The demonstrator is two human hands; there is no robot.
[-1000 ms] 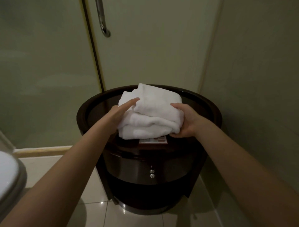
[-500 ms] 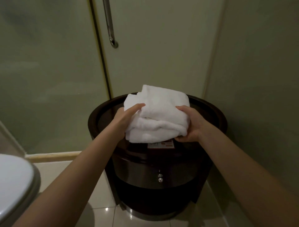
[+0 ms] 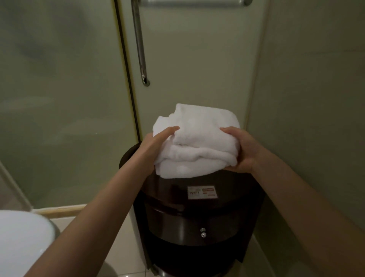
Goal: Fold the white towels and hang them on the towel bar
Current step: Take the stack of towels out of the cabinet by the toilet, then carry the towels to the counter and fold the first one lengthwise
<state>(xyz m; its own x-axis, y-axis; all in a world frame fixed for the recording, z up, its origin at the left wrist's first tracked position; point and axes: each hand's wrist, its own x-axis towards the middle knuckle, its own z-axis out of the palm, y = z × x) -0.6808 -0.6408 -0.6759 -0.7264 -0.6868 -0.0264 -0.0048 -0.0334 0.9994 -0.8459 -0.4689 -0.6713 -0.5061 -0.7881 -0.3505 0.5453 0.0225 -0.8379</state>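
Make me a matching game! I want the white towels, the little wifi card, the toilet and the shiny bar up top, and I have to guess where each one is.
Things:
1. white towels
2. wifi card
3. toilet
4. towel bar

Places:
A. bottom left corner of the picture
B. gripped between the left hand and the right hand
C. across the very top of the picture
D. lying flat on the dark round cabinet

Right pairs: 1-B, 2-D, 3-A, 4-C.
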